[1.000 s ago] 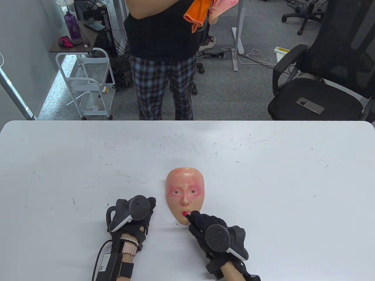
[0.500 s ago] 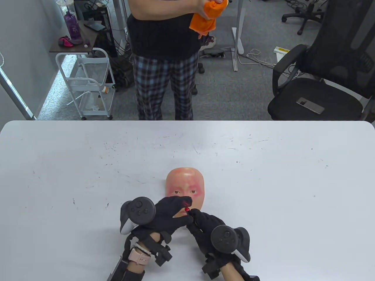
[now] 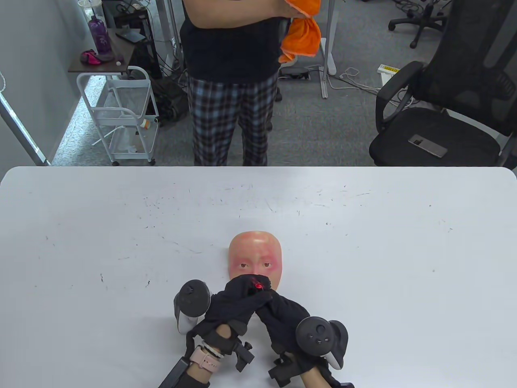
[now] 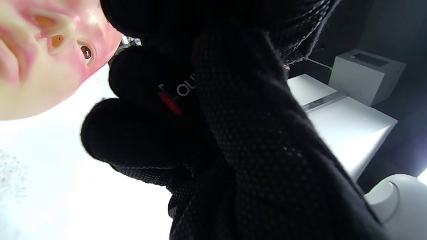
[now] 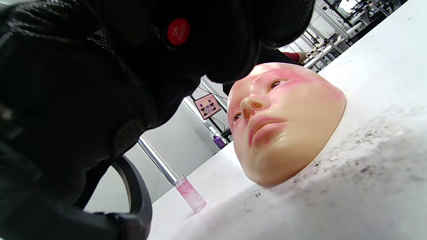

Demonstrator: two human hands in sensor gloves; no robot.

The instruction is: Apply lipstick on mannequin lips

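Note:
The mannequin face (image 3: 254, 252) lies face up on the white table (image 3: 363, 242) near its front edge. Both gloved hands meet over its mouth and chin, hiding them in the table view. My right hand (image 3: 270, 298) grips the black lipstick (image 3: 257, 285), whose red shows between the fingers. My left hand (image 3: 249, 286) reaches across from the left and closes its fingers on the same lipstick. The left wrist view shows the lettered black tube (image 4: 173, 96) between dark fingers. The right wrist view shows the tube's red end label (image 5: 178, 31) above the face (image 5: 287, 123), clear of the pink lips (image 5: 263, 128).
A small clear tube with pink stains (image 5: 190, 195) stands on the table left of the face. A person in plaid trousers holds an orange cloth (image 3: 301, 38) beyond the far edge. An office chair (image 3: 436, 133) and a white cart (image 3: 121, 117) stand behind.
My left hand has moved right from beside the face and closed on the lipstick over the mouth. My right hand has lifted the lipstick off the lips. The person has shifted the cloth.

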